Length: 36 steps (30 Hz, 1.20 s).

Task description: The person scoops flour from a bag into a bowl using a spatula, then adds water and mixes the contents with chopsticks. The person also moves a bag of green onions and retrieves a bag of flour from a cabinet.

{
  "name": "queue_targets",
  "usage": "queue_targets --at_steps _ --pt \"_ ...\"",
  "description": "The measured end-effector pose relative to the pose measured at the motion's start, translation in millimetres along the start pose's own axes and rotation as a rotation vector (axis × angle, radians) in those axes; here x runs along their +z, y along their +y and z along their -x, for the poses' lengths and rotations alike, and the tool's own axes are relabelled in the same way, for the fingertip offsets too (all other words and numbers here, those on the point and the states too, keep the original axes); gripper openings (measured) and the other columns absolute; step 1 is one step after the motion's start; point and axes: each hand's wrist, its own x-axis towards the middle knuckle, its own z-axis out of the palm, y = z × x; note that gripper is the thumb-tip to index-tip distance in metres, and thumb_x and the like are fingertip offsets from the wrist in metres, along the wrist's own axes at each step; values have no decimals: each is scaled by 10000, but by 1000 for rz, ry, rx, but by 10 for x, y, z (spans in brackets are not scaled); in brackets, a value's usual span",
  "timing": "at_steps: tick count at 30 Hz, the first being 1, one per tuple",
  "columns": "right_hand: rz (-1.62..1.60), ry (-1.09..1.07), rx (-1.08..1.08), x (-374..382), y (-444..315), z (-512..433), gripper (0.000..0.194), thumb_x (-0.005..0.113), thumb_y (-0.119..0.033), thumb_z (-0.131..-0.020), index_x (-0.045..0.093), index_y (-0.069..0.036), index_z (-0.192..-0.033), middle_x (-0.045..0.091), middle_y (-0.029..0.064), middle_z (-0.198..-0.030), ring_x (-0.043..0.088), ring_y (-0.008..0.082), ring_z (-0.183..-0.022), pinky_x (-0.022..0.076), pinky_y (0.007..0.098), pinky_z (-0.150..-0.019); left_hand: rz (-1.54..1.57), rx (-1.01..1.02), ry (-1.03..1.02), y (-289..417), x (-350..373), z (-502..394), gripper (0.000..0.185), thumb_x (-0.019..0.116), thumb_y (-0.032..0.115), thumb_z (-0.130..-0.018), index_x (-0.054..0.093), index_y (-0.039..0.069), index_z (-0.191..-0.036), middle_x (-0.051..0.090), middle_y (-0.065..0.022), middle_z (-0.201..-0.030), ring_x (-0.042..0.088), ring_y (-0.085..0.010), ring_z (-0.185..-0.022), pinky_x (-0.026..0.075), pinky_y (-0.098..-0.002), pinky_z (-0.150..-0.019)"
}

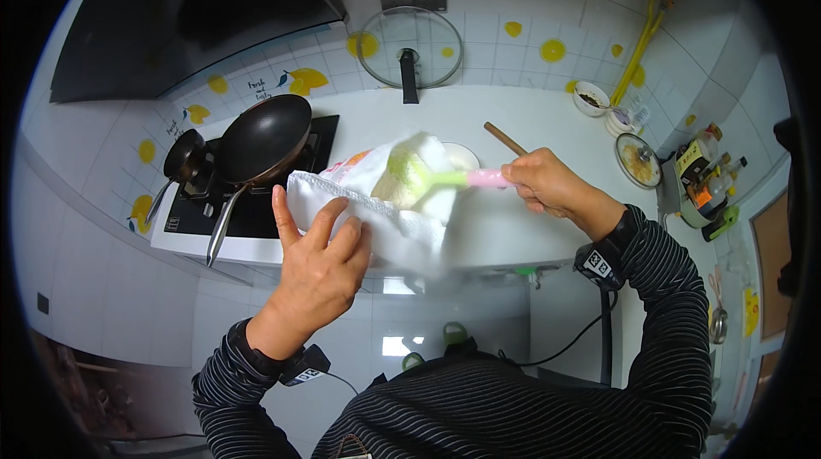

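A white woven sack [367, 228] with coloured print lies at the counter's front, its mouth turned toward the right. My left hand [324, 267] holds the sack's near edge, fingers spread over the cloth and thumb hidden. My right hand [545, 183] grips the pink handle of a green plastic scoop [449, 178]. The scoop's bowl is in the sack's mouth, with pale powder or grain showing around it. A white bowl [463, 154] stands behind the sack, partly covered by it. Just beyond my right hand is a wooden stick [503, 137], its near end hidden.
At left, a black wok [266, 138] and a small pan [185, 154] sit on the gas hob [192, 215]. A glass lid [410, 42] leans against the backsplash. Small bowls [590, 99], a lidded dish [638, 161] and bottles [721, 180] line the right side.
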Motion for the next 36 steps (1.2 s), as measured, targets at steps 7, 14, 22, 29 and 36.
queue_targets --at_steps 7,14,22,29,36 --pt "-210 -22 113 42 -4 132 282 485 -202 -883 562 61 -816 246 -55 -472 211 68 -392 225 233 -371 51 -63 22 7 -37 -11 222 595 62 -626 616 41 -846 513 -43 -862 514 -232 -989 66 -663 -973" --pt "-253 -9 89 18 34 297 300 482 -227 -880 566 55 -822 250 -62 -473 206 66 -394 234 230 -383 62 -86 42 -31 -35 -9 212 623 42 -635 621 52 -847 528 -44 -839 530 -226 -970 66 -633 -997" --pt "-235 125 71 -62 70 658 303 477 -245 -881 555 41 -816 254 -62 -470 207 62 -397 240 226 -387 76 -21 104 -111 66 -47 211 593 122 -655 618 41 -848 506 -49 -847 509 -227 -982 83 -683 -955" --pt "-272 177 56 -111 90 934 294 475 -250 -883 552 28 -827 250 -66 -465 198 58 -392 240 225 -385 87 11 135 -135 102 -117 276 683 193 -605 624 47 -832 515 -48 -840 512 -228 -968 111 -682 -951" --pt "-356 226 29 -189 118 1093 292 482 -254 -879 545 29 -844 240 -68 -472 213 54 -393 249 218 -384 164 -36 186 -138 106 -135 216 682 57 -609 623 69 -817 540 -42 -802 539 -226 -951 150 -632 -982"
